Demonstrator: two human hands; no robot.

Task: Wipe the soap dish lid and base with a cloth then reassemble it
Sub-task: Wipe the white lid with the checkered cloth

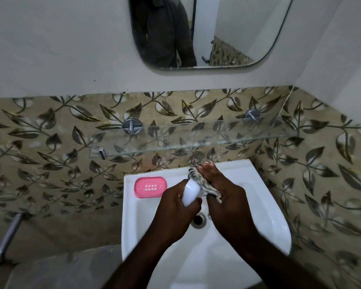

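My left hand (pixel 178 202) grips a white soap dish lid (pixel 191 191), held tilted over the basin. Pressed against the lid's right side is a patterned cloth (pixel 208 187), bunched under my right hand (pixel 223 192), whose fingers stretch toward the tap. The pink soap dish base (pixel 150 187), with small drain slots in its middle, lies on the sink's back left ledge, apart from both hands.
A white sink (pixel 269 215) with a drain hole (pixel 198 219) sits below my hands. A chrome tap (pixel 197 161) stands at the sink's back. A glass shelf (pixel 196 136) hangs above it, a mirror (pixel 206 32) higher up, and a metal bar (pixel 7 236) at left.
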